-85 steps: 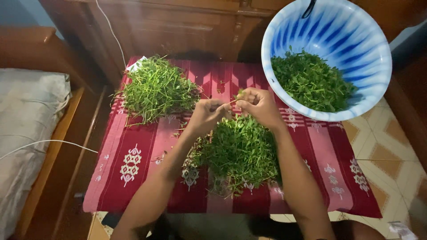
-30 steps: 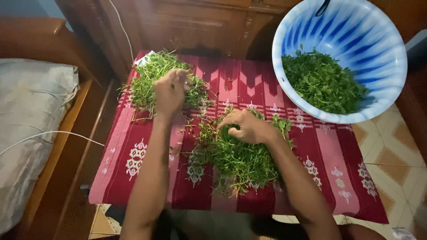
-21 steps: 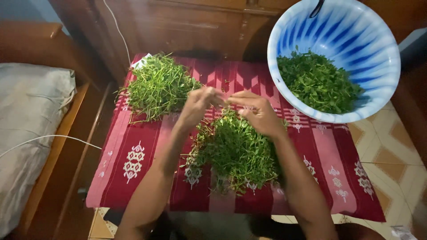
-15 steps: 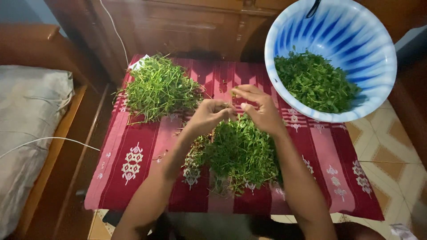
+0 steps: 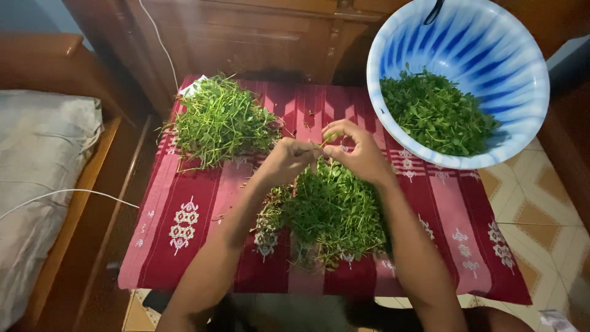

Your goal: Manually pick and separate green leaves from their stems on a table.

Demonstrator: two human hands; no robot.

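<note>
Both hands meet just above the near pile of greens (image 5: 332,212). The left hand (image 5: 287,161) and the right hand (image 5: 359,154) pinch one thin sprig (image 5: 327,139) with closed fingers, probably to strip it. The blue bowl (image 5: 522,67), right of the pile, holds leaves.

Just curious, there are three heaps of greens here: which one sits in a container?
The heap on the right, lying in the blue-and-white bowl. The other two heaps lie straight on the red cloth.

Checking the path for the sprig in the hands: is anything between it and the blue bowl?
Nothing visible. The sprig, pinched between both hands, is separated from the bowl only by bare red cloth.
</note>
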